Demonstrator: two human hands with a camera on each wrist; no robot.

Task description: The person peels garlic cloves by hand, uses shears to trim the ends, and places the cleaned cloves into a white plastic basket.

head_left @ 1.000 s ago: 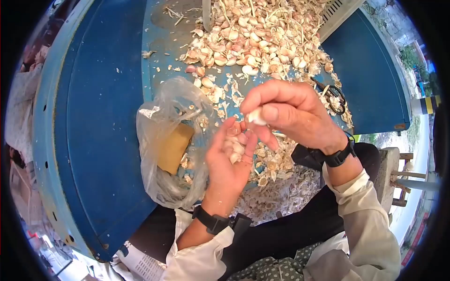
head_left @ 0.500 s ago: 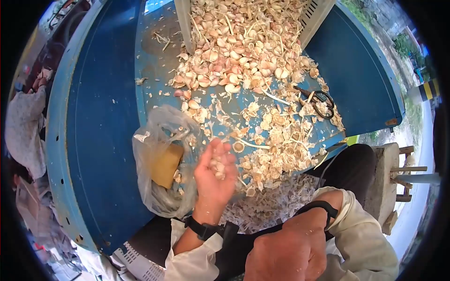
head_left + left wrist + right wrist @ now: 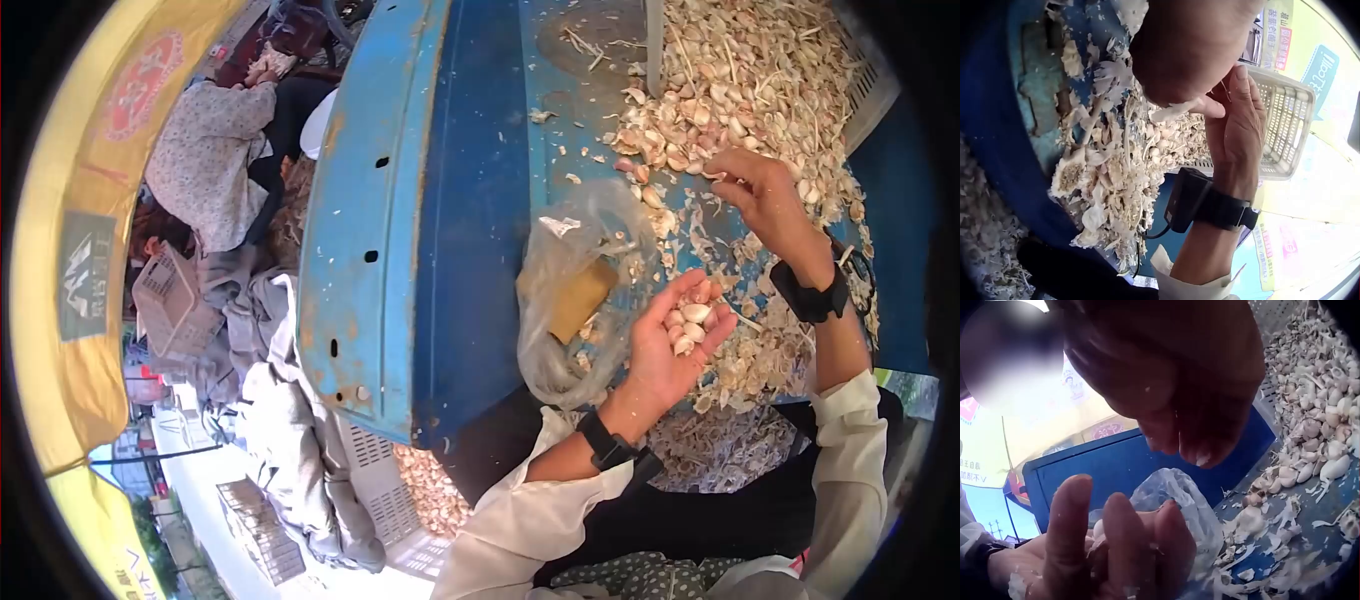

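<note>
In the head view my left hand (image 3: 668,345) is palm up, fingers curled round several garlic cloves (image 3: 690,325), pinkish and white. My right hand (image 3: 768,195) hangs by the near edge of the heap of garlic cloves (image 3: 735,105), fingers bent downward. A thin whitish piece of garlic skin (image 3: 1175,111) shows at its fingertips in the left wrist view. Left of my left hand lies a clear plastic bag (image 3: 545,350) with a tan block (image 3: 583,300) inside. In the right wrist view the left hand's fingers (image 3: 1124,534) curl up below the right hand.
Loose skins (image 3: 765,360) litter the blue metal surface (image 3: 560,130) on the right. A raised blue side wall (image 3: 470,200) bounds it on the left. Beyond that, another person in a patterned top (image 3: 215,150) sits near a plastic crate (image 3: 170,290). More shreds lie below by my knees.
My right hand left the cupped left hand, dropped low toward my lap, then rose to the garlic heap. The left hand keeps its cloves. The head view has turned left.
</note>
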